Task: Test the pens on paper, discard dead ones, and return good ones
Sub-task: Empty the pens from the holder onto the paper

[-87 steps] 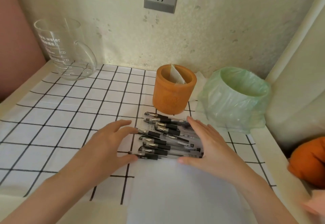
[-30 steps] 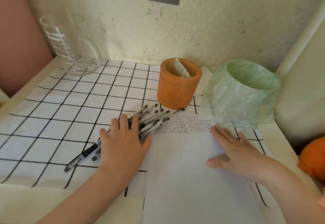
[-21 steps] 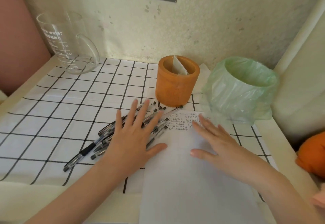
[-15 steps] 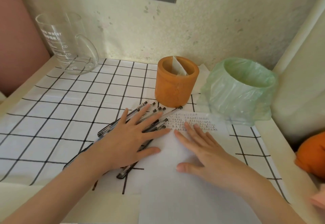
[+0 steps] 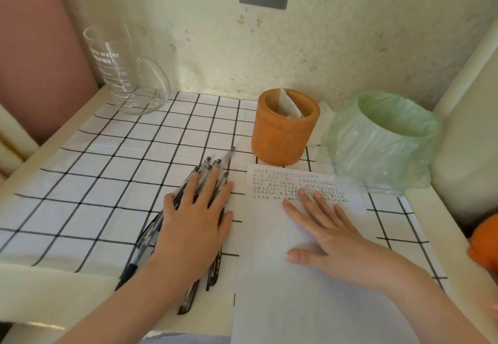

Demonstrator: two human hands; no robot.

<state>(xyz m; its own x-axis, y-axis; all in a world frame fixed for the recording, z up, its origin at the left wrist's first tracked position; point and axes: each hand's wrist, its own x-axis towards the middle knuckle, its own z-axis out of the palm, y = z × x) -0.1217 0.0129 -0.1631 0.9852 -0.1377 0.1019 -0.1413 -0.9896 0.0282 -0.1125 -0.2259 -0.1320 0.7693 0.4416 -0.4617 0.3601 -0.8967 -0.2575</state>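
Cream desk under a checked cloth carried a clear glass measuring jug at its far left corner. Near the front edge, the left hand pressed the slim plastic pens, fingers straight, gripping nothing. The right hand, equally flat, pinned the thin paper, with rows of marks. The round orange holder held no pens; the green-bagged bin stood far right. Sorting seemed unstarted.

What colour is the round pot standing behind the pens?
Orange: the pen pot shows clearly in the head view, the only view.
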